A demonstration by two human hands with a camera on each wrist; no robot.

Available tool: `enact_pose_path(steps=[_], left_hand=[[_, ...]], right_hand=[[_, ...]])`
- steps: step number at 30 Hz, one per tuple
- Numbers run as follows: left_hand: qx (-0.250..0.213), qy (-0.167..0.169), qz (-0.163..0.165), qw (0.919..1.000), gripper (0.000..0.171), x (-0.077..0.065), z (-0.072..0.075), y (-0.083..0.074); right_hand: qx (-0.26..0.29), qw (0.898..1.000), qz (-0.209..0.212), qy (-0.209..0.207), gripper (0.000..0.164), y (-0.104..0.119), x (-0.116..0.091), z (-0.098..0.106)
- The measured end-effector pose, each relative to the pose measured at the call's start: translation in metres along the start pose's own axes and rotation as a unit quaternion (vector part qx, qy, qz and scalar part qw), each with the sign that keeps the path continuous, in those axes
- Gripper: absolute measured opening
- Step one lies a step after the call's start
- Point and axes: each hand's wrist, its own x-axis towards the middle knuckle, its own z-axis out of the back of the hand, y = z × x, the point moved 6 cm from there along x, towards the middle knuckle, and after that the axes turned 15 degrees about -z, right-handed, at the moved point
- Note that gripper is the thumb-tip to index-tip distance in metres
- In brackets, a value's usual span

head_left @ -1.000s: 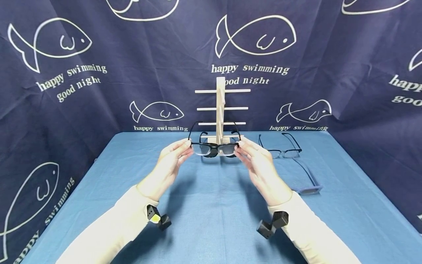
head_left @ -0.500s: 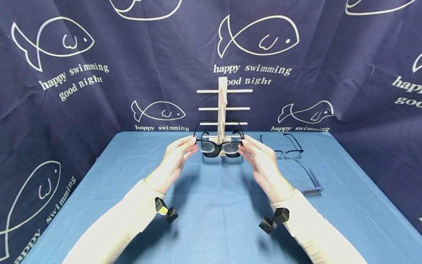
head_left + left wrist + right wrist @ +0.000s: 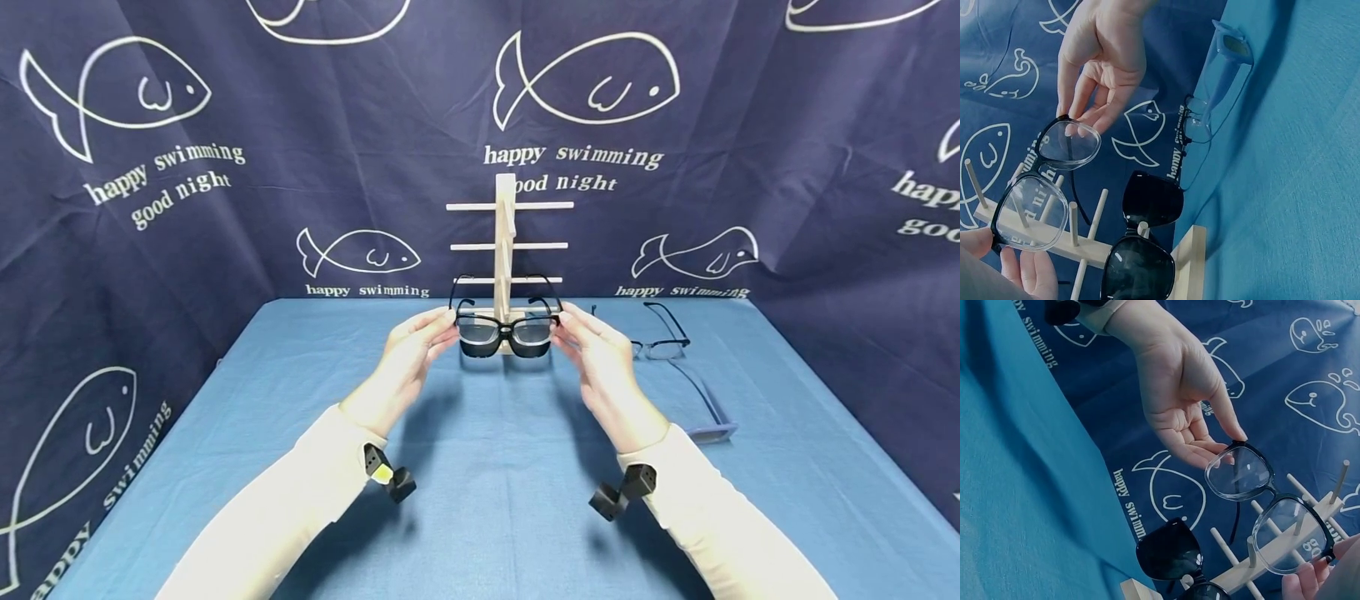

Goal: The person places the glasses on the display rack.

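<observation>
A pair of eyeglasses (image 3: 1069,144) with black upper rims and clear lower rims is held up level, its temples pointing back to the wooden display stand (image 3: 505,254). My left hand (image 3: 408,354) pinches the frame's left end between thumb and fingers. At the opposite end, my right hand (image 3: 603,354) pinches the corner by the hinge. Black sunglasses (image 3: 1154,200) hang on the stand's lowest part, below and behind the held pair. In the head view the held glasses overlap the sunglasses and the lower crossbars.
To the right on the blue tablecloth (image 3: 495,500) lie dark half-rim eyeglasses (image 3: 663,350) with temples unfolded. Nearer sits a pair with blue-violet frames (image 3: 716,431). A navy curtain (image 3: 375,150) with fish drawings hangs behind the stand.
Both hands have moved slightly right and up with the eyeglasses, bringing them in front of the stand's post. The sunglasses and the other pairs have stayed put.
</observation>
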Motion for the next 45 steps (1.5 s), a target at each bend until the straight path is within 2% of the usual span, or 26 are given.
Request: enact_pose_path(steps=[7,16,23,45], left_hand=[[-0.006,-0.009,0.007,0.9999,0.031,0.004,0.0,0.003],[-0.003,-0.02,0.022,0.9996,0.039,0.011,0.003,0.008],[0.002,-0.022,0.027,0.9994,0.039,0.014,0.003,0.011],[-0.003,-0.025,0.01,0.9996,0.037,0.025,0.0,0.016]], right_hand=[[-0.002,1.0,0.004,-0.004,0.041,0.001,0.004,0.0],[-0.005,1.0,0.011,-0.01,0.041,-0.001,0.01,-0.002],[-0.022,0.999,0.014,-0.033,0.039,-0.001,0.015,-0.001],[-0.007,0.996,0.051,-0.067,0.034,0.001,0.031,0.001]])
